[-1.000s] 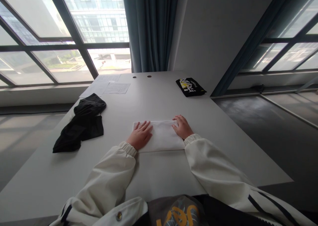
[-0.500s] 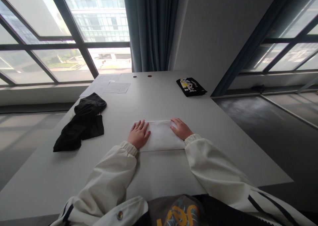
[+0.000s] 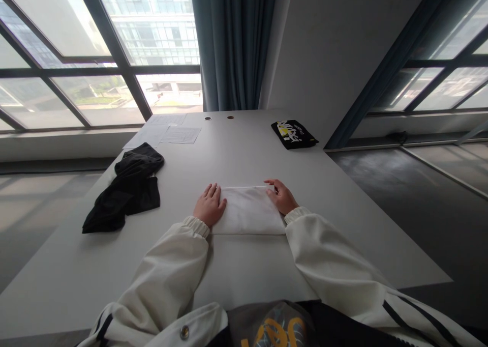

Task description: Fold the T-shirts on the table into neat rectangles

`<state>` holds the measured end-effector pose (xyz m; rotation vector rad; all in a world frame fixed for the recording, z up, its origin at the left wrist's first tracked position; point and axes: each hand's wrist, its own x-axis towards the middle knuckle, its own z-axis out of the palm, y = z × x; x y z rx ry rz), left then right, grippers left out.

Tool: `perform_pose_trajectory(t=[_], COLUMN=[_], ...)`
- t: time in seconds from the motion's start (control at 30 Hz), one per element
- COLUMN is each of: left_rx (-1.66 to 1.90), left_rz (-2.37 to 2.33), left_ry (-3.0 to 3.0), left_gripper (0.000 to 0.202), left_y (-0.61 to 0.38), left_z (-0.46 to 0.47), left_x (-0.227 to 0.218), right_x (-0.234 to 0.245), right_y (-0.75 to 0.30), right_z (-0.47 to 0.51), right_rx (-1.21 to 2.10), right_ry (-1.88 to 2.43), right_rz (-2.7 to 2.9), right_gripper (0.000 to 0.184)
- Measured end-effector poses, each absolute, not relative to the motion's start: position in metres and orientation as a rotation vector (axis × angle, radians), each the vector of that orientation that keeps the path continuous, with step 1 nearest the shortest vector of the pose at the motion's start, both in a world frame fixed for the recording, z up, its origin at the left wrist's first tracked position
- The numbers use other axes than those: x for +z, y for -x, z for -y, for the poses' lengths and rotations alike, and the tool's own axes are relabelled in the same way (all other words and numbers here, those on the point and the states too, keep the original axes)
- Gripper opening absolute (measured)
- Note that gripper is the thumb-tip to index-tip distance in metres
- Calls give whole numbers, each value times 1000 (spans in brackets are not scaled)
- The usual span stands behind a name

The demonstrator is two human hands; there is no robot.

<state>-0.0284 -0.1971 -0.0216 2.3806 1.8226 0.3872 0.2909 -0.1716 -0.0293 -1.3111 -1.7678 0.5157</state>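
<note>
A white cloth [image 3: 248,210], folded into a flat rectangle, lies on the pale table [image 3: 244,158] in front of me. My left hand [image 3: 209,205] rests flat on the cloth's left end, fingers stretched out and together. My right hand [image 3: 282,196] sits at the cloth's right end, near its far corner, with the fingers curled at the edge; I cannot see whether they pinch the fabric. Both arms wear white sleeves.
A crumpled black garment [image 3: 128,186] lies on the left part of the table. A folded black item with yellow and white print [image 3: 293,133] sits at the far right. Sheets of paper [image 3: 168,133] lie at the far end, below the windows and a curtain.
My left hand has slid leftward to the cloth's left end. My right hand's fingers have curled at the right far corner. The cloth looks narrower than a second ago.
</note>
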Motion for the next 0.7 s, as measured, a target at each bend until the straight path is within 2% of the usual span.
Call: perform_pose_trajectory(t=[0.13, 0.33, 0.53, 0.7], left_rx=[391, 416, 415, 476], left_rz=[-1876, -1907, -1892, -2022], left_ry=[-2329, -2304, -2308, -2281], left_gripper=[62, 60, 60, 52], left_y=[27, 25, 26, 27], left_z=[201, 202, 201, 202], left_x=[-17, -18, -19, -17], right_x=[-32, -25, -12, -12], right_y=[-299, -313, -312, -306], right_z=[175, 205, 217, 218], right_rx=[619, 598, 668, 712], right_ry=[1382, 1425, 1230, 1226], right_rz=[1634, 1925, 2072, 1934], right_gripper=[43, 53, 43, 37])
